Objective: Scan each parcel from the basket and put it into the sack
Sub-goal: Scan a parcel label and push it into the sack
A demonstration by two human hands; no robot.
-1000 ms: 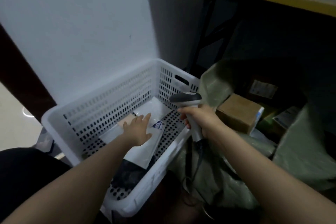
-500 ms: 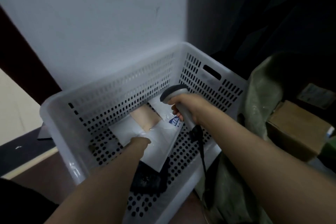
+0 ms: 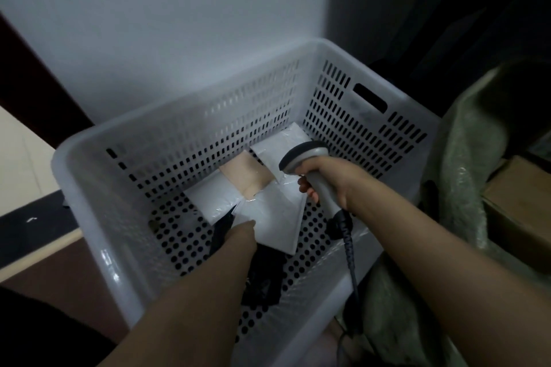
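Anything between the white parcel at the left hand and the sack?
Yes: the basket wall stands between the white parcel and the sack, and the right hand holding the scanner hangs above that side. Nothing separates the left hand from the parcel.

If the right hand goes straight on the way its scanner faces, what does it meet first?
Probably the tan parcel in the basket: the scanner in the right hand faces left and down towards it. Depth is unclear, so the far white parcel could come first.
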